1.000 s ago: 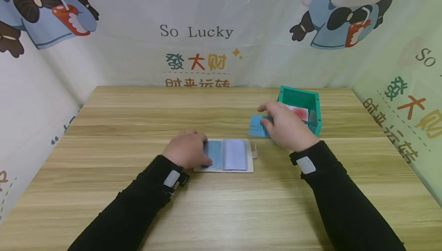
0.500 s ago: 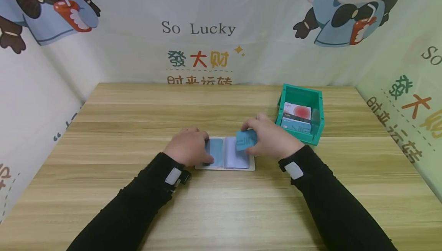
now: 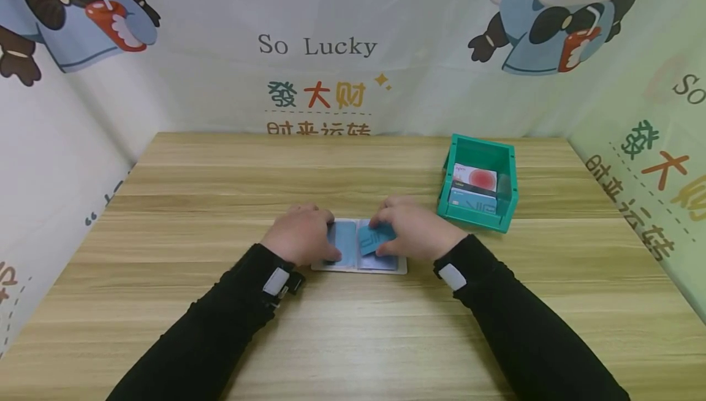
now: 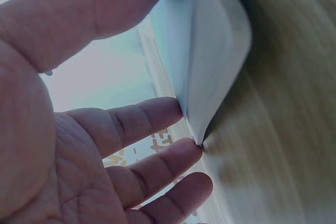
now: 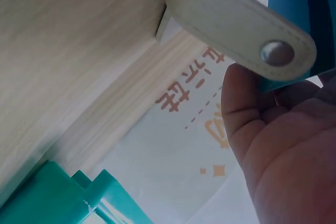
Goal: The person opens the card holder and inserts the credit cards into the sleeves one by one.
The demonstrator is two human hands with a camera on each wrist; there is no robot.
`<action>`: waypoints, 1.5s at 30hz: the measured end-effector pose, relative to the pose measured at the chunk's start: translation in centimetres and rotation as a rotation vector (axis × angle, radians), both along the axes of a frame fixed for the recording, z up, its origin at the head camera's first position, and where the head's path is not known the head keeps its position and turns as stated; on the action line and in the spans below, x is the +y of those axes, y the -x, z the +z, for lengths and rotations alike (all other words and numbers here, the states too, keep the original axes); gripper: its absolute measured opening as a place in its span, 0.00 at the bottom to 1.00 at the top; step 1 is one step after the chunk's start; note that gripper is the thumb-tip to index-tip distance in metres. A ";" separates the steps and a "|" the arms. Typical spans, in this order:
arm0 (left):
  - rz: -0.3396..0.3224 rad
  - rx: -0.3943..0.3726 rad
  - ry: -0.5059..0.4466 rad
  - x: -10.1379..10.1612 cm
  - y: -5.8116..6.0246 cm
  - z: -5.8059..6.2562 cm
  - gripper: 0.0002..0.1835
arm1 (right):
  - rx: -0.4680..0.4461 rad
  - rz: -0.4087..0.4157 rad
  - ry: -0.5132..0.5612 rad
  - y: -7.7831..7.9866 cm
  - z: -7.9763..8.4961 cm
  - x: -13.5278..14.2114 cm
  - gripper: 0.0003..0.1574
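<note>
Long black sleeves point(image 3: 198, 321) each bear a white rectangular patch point(image 3: 453, 277) near the end; the left also has a small black block point(image 3: 296, 283).

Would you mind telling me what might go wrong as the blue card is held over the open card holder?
The blue card, askew over the lilac page, might catch a corner. The strap and its metal snap, close to the right hand in the right wrist view, could interfere.

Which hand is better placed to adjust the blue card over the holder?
Likely the right hand: it pinches the blue card above the right side of the open holder; the left hand grips the left.
</note>
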State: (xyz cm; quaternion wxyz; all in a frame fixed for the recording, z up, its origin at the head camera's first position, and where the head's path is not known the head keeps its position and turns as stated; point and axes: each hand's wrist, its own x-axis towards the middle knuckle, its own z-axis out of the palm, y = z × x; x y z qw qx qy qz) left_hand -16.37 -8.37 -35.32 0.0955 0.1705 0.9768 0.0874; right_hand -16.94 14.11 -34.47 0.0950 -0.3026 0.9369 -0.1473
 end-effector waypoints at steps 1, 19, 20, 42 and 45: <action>0.000 0.000 0.002 0.0 0.0 0.0 0.41 | -0.005 0.004 -0.005 0.0 -0.1 -0.1 0.26; -0.007 -0.020 -0.011 -0.1 -0.2 0.2 0.42 | -0.008 0.089 -0.071 0.0 -0.4 -1.2 0.25; -0.010 -0.021 -0.012 -0.1 -0.2 0.2 0.42 | -0.006 0.099 -0.077 0.0 -0.4 -1.3 0.25; -0.035 -0.014 0.003 -0.1 0.0 0.0 0.44 | 0.162 0.152 -0.125 -0.8 -1.2 -2.0 0.21; -0.033 -0.017 -0.002 -0.1 0.0 0.0 0.44 | 0.202 0.032 -0.163 -1.4 -1.2 -2.3 0.29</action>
